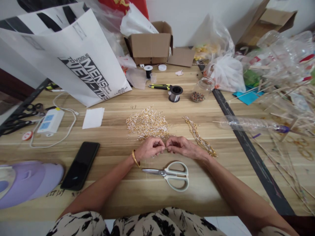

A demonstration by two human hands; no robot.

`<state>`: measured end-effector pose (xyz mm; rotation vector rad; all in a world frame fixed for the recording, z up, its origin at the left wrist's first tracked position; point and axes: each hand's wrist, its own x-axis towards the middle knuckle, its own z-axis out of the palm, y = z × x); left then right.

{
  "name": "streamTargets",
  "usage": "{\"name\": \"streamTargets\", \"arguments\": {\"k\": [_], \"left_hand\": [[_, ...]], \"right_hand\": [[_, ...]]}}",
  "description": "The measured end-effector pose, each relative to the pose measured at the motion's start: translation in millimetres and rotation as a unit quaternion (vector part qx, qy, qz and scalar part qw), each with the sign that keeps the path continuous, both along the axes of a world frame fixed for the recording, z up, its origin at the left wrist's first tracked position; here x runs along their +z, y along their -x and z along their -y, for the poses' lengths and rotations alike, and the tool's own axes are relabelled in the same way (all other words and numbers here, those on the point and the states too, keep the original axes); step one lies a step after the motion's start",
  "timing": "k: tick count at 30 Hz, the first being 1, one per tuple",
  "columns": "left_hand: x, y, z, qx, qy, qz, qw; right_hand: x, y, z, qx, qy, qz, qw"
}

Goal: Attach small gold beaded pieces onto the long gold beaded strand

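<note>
My left hand (153, 146) and my right hand (182, 146) meet over the table, fingertips pinched close together. Something tiny and pale sits at the fingertips, too small to name. Just beyond my left hand spreads a pile of small gold and clear beads or findings (147, 123). A beaded gold strand (198, 136) lies to the right, passing beside my right hand. Nearer to me, below both hands, rests a pair of scissors (169, 173) with pale handles, blades pointing left.
A phone (80, 165) and a power strip (51, 121) lie at left. Behind the pile are a wire spool (175, 93), a yellow-black cutter (159, 87) and a glass jar (200, 90). A white paper bag (73, 55) stands back left; plastic bottles and sticks (283, 65) crowd the right.
</note>
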<state>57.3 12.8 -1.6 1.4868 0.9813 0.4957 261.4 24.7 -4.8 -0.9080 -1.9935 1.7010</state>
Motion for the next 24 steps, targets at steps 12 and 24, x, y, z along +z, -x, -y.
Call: {"name": "streamTargets", "arguments": {"k": [12, 24], "left_hand": [[-1.9, -6.7, 4.5, 0.028, -0.189, -0.105, 0.976], [-6.9, -6.8, 3.4, 0.032, -0.116, -0.057, 0.991]], "right_hand": [[-4.4, 1.3, 1.3, -0.009, 0.007, -0.017, 1.000], [2.7, 6.4, 2.9, -0.065, 0.027, -0.048, 0.996]]}}
